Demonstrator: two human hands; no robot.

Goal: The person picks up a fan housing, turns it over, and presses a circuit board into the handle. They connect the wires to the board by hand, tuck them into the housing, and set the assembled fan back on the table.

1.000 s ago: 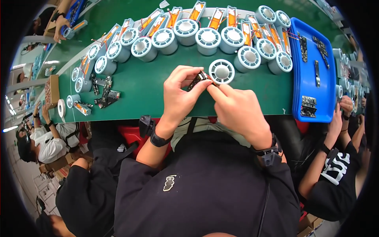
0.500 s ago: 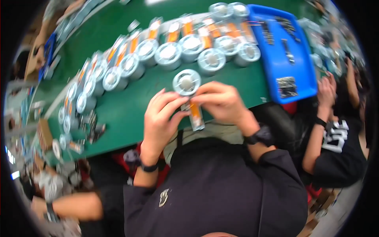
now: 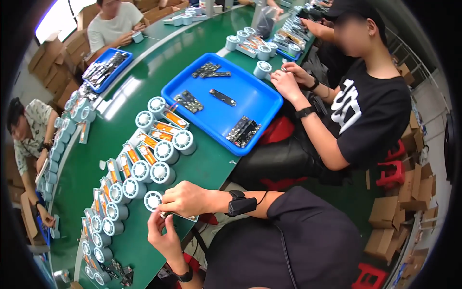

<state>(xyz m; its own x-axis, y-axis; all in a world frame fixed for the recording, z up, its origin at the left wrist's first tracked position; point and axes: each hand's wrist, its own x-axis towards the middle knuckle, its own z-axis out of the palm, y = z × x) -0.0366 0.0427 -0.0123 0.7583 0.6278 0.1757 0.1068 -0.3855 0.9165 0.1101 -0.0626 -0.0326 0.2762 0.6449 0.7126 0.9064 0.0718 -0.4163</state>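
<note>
Over the near edge of the green tabletop [image 3: 208,164], we see one fan-like unit [image 3: 153,200] in hand. Its round head is pale blue, with a slotted rim about a whitish centre; fingers cover most of its handle, whose pale end shows below the right hand [image 3: 186,198]. That hand curls over the handle, gripping it. The left hand [image 3: 166,238] brings thumb and fingertips close behind the head, though we cannot tell just what they pinch. Similar units [image 3: 140,171] crowd a curving row, and a blue tray [image 3: 260,98] lies farther along.
</note>
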